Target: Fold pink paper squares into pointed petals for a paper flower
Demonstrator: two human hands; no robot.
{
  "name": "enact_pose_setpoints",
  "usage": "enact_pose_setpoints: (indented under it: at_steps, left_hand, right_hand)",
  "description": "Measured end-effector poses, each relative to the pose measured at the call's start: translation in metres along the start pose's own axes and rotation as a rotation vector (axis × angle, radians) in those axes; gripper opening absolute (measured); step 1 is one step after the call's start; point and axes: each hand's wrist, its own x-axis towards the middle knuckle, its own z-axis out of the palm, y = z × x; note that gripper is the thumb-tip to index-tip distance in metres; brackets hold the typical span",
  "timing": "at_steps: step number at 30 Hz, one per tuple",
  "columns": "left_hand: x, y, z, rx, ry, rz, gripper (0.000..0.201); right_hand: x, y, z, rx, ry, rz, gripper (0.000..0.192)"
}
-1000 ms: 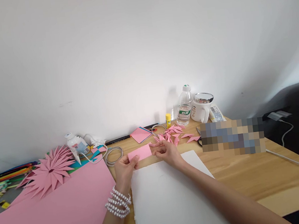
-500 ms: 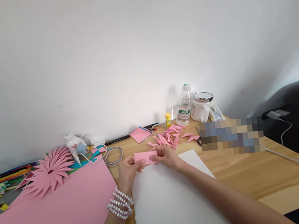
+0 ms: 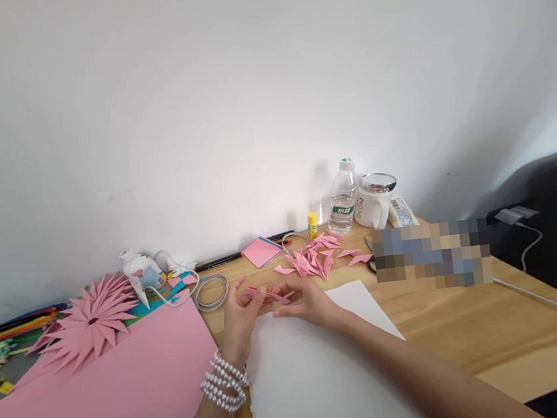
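Observation:
A small pink paper piece (image 3: 267, 295), folded narrow, is pinched between my two hands just above the far edge of a white sheet (image 3: 318, 379). My left hand (image 3: 239, 317), with a pearl bracelet on the wrist, grips its left end. My right hand (image 3: 303, 300) presses along its right part with flat fingers. Just beyond my hands lies a pile of folded pink paper points (image 3: 314, 258).
A big pink sheet (image 3: 94, 404) and a pink paper flower (image 3: 87, 321) lie left. At the back of the wooden table (image 3: 473, 328) stand a glue gun (image 3: 139, 272), tape ring (image 3: 211, 290), pink note pad (image 3: 262, 251), glue stick (image 3: 313, 224), water bottle (image 3: 342, 198) and white mug (image 3: 375, 201).
The pink paper was a flat rectangle held up between both hands; it has been folded in half lengthwise and now appears as a thin strip, lowered towards the white sheet.

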Motion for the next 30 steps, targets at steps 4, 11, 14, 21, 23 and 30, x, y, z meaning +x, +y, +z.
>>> enact_pose_setpoints:
  at_steps: [4,11,14,21,23,30]
  left_hand:
    - [0.000,0.003,-0.001,0.012,-0.030,0.002,0.065]
    - [0.001,0.000,-0.003,0.002,-0.056,0.002,0.068]
    - [0.000,-0.001,-0.002,0.010,-0.084,0.025,0.063]
    - [0.005,-0.016,-0.001,0.227,-0.126,0.138,0.036]
    - [0.007,-0.019,-0.004,0.253,-0.120,0.153,0.034]
    - [0.003,-0.006,-0.007,-0.152,-0.195,-0.067,0.031]
  right_hand:
    - [0.002,-0.002,-0.002,0.032,0.003,0.012,0.030]
    - [0.003,0.005,0.000,0.106,0.025,0.104,0.030]
    - [0.002,0.004,0.000,0.121,0.020,0.079,0.033]
    - [-0.002,0.007,0.002,-0.026,-0.075,-0.003,0.046]
    - [-0.002,0.010,0.002,-0.068,-0.034,-0.006,0.040]
    - [0.000,0.009,-0.001,-0.042,0.171,-0.029,0.044]
